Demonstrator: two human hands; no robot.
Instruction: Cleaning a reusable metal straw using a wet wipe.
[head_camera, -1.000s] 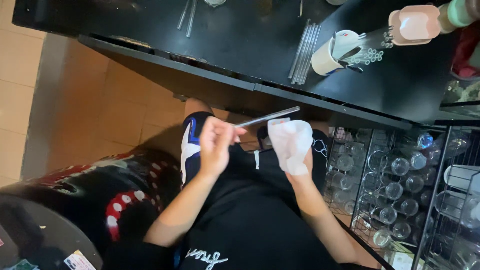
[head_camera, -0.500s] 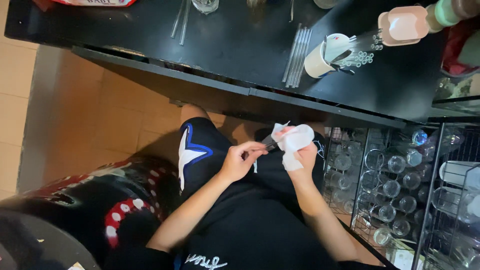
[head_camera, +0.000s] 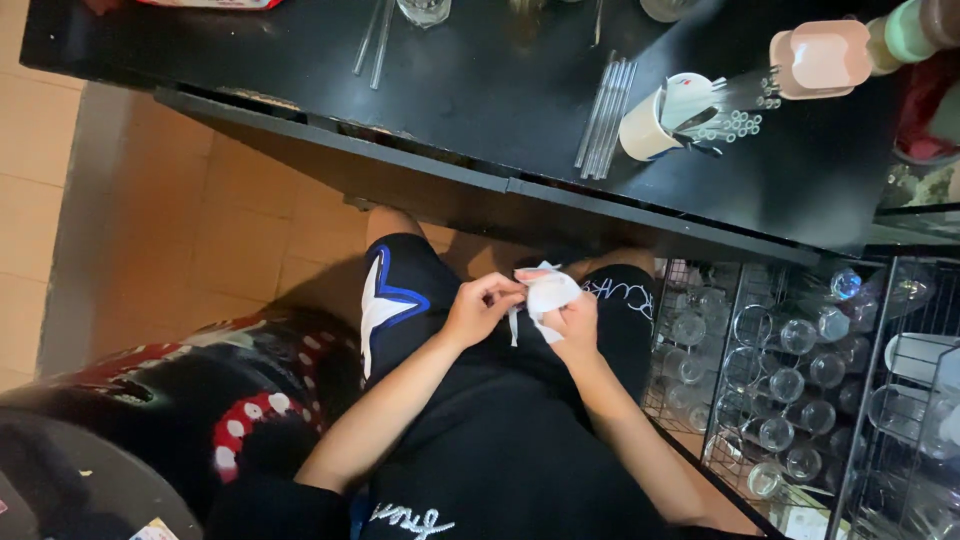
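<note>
1. The person sits low, and both hands meet over the lap, just below the front edge of a black counter (head_camera: 470, 90).
2. The left hand (head_camera: 482, 308) has its fingers curled in tight, pinching at the near edge of a white cloth (head_camera: 548, 292); a thin pale strip hangs down between the two hands (whether it is part of the cloth or the end of a straw, I cannot tell).
3. The right hand (head_camera: 575, 325) is wrapped around the same white cloth from the other side, fingers closed over the bunched fabric, so the cloth sits between both hands and touches both.
4. The cloth is crumpled, held above the black shorts (head_camera: 400, 300), which bear a white star outlined in blue on the left leg.
5. On the counter, well apart from the hands, a bundle of clear straws (head_camera: 604, 108) lies flat beside a cream cup (head_camera: 648, 130) tipped on its side, with more clear tubes (head_camera: 735, 122) spilling from its mouth.
6. A pink square container (head_camera: 822, 58) stands farther to the right on the counter.
7. To the person's right, wire racks (head_camera: 880, 400) hold rows of clear glasses (head_camera: 790, 385) (mouths up, as far as can be seen).
8. The floor (head_camera: 200, 220) under the counter is tan tile.
9. At the lower left lies a dark bag (head_camera: 180, 400) with red patches and white dots.
</note>
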